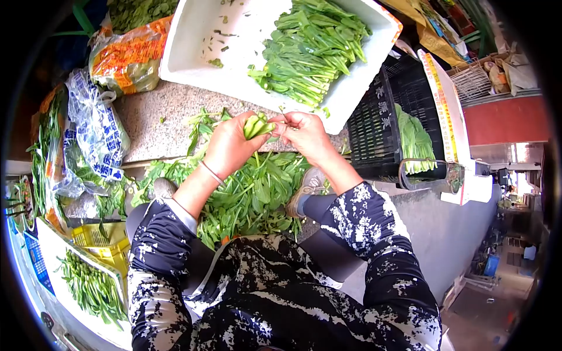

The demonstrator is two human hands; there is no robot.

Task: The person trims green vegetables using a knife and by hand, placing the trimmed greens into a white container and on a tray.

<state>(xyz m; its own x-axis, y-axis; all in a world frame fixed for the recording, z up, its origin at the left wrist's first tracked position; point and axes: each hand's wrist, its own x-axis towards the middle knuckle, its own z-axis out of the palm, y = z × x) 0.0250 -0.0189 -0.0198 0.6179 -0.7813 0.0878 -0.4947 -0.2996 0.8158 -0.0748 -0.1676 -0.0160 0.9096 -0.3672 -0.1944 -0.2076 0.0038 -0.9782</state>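
Black-and-white patterned clothing (281,304) fills the bottom of the view, both sleeves (158,245) reaching forward. Up top, tilted, a big white foam box (193,35), and between the shoes (307,190) spreads a heap of loose greens (252,199)! Off right, a black crate (372,131) with leafy greens (415,140) inside; back in the foam box, stalks (313,52) lie stacked toward its right side. Now the hands, meeting just short of the box: the left hand (231,146) has its fingers wrapped round a bundle of stems (256,126). Right beside, the right hand (307,136) pinches thumb and fingertips together; what's between them, can't tell. And a thin bangle (211,174) on the left wrist.
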